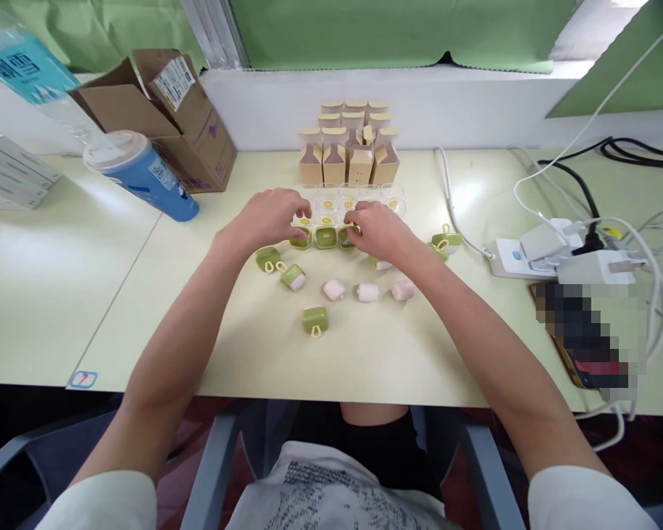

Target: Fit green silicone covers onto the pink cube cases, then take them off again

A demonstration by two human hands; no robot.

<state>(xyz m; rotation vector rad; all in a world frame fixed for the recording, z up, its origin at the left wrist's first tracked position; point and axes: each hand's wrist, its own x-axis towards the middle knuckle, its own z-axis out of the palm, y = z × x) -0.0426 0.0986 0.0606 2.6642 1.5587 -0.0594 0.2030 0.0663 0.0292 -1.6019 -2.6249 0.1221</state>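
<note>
Three small green open-topped cases stand in a row on the table. My left hand (273, 216) is at the left case (301, 238), its curved fingers apart and the thumb by the rim. The middle case (326, 237) stands between my hands. My right hand (380, 230) has its fingers closed at the right case (346, 237), partly covering it. Behind them lie clear plastic trays (371, 193) with yellow round marks. In front are pale pink pieces, among them a middle one (367, 293), and green cases with cream loops, such as the nearest one (315, 320).
Small open cardboard boxes (345, 163) stand in rows against the wall. At left are a blue cup (153, 180), a larger carton (202, 140) and a tilted clear bottle (27, 62). A power strip (522, 259), cables and a phone (580, 335) lie at right.
</note>
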